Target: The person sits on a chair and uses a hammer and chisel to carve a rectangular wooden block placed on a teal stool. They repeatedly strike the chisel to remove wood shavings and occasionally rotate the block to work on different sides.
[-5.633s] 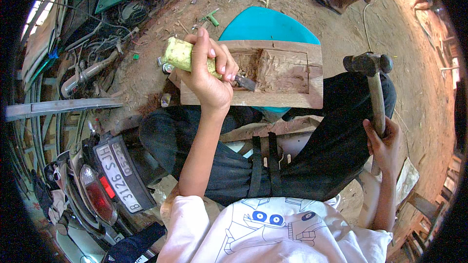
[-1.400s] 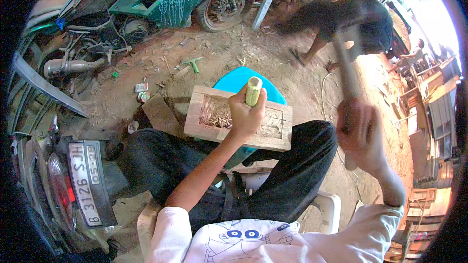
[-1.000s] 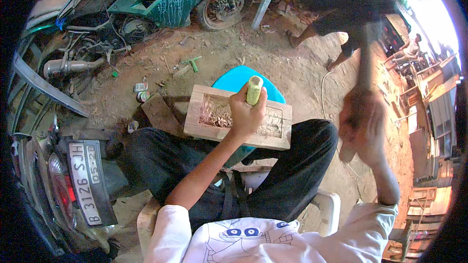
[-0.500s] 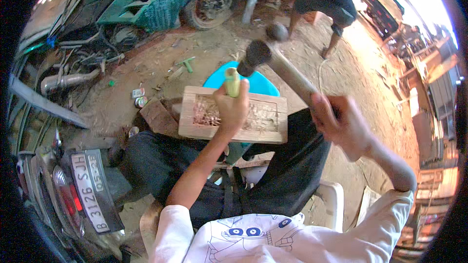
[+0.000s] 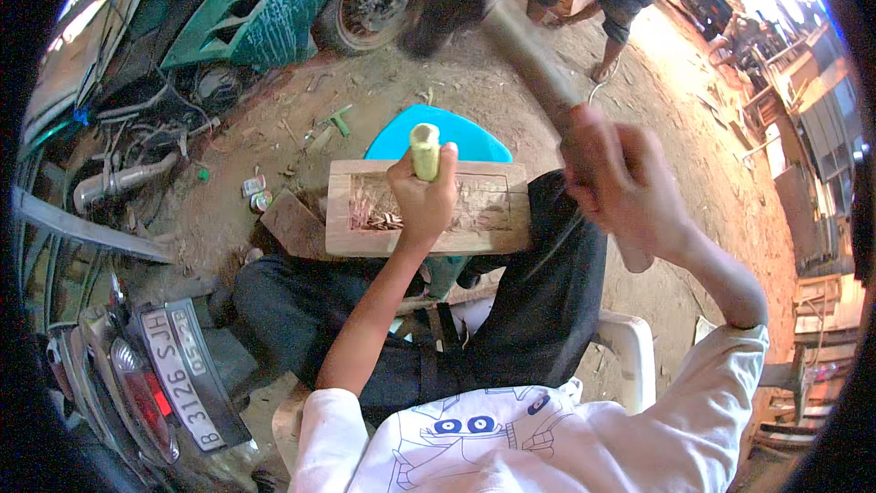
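Wooden board (image 5: pixel 338 219)'s sitting across the blue stool (image 5: pixel 443 132), recess dug out but the floor looks rough, chips (image 5: pixel 381 222) lying in it. Left hand (image 5: pixel 423 205)'s fingers wrap the chisel handle (image 5: pixel 425 153), blade hidden; right hand (image 5: pixel 630 184)'s curl round a raised, blurry hammer (image 5: pixel 537 62).

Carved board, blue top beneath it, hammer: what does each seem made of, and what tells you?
Carved board: bare wood, judging by its tan colour, rough-cut recess and chips. Blue top: probably plastic, smooth and evenly coloured. Hammer handle: likely wood, dull and brown; its head: probably metal, dark, though blur hides the finish.
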Demonstrator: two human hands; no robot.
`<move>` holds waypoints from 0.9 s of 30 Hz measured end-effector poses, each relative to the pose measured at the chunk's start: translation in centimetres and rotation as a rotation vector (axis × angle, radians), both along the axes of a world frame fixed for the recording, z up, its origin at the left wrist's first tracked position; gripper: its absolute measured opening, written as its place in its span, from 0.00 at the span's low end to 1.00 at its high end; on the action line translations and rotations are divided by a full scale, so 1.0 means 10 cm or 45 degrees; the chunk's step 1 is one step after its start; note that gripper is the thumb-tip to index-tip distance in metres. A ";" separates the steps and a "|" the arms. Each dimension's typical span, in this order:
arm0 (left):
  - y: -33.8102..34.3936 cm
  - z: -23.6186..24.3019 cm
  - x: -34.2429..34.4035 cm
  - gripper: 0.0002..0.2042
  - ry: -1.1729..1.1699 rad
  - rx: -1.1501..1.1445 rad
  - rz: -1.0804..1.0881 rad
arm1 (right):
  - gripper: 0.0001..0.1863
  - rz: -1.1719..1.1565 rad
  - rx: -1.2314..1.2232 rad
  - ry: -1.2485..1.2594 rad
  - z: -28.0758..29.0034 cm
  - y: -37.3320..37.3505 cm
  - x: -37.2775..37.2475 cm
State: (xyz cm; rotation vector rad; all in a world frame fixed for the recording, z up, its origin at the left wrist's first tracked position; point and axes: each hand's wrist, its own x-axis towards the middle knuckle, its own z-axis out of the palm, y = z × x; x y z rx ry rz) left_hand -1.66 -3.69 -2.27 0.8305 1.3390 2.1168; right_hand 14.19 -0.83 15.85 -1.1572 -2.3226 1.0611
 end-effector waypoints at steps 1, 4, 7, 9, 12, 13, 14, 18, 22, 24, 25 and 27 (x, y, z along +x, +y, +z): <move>0.00 0.02 0.01 0.09 0.058 0.019 0.015 | 0.26 -0.033 0.003 0.159 0.07 -0.05 0.03; 0.01 -0.03 -0.01 0.09 0.160 0.067 0.012 | 0.28 -0.085 -0.070 0.589 0.15 -0.16 0.23; 0.04 0.07 0.07 0.09 0.166 0.138 0.026 | 0.26 -0.047 -0.111 0.252 -0.03 -0.14 0.27; 0.03 0.05 0.09 0.09 0.051 0.043 0.023 | 0.25 -0.064 -0.157 -0.153 -0.31 -0.07 0.31; 0.02 -0.01 -0.07 0.09 -0.078 0.013 -0.027 | 0.24 -0.095 -0.164 -0.095 -0.11 -0.07 0.21; -0.02 0.02 -0.04 0.09 -0.101 -0.008 -0.045 | 0.25 -0.059 -0.028 0.054 -0.06 -0.05 0.26; -0.02 0.05 -0.03 0.09 -0.124 -0.031 -0.063 | 0.25 -0.103 -0.023 0.159 0.05 -0.06 0.31; 0.04 0.04 0.03 0.07 0.192 0.108 0.021 | 0.22 -0.088 -0.182 0.662 0.09 -0.19 0.35; 0.02 0.13 0.09 0.08 0.121 0.060 -0.016 | 0.20 0.019 0.130 -0.328 -0.24 -0.09 0.24; 0.05 -0.04 -0.06 0.08 0.043 0.033 -0.033 | 0.20 -0.109 -0.065 -0.225 0.00 -0.09 0.14; 0.01 -0.01 -0.05 0.08 0.072 0.014 -0.013 | 0.24 -0.159 -0.015 -0.124 0.06 -0.11 0.18; 0.04 0.02 -0.04 0.08 0.249 0.095 0.072 | 0.29 -0.341 0.081 0.069 0.27 -0.17 0.24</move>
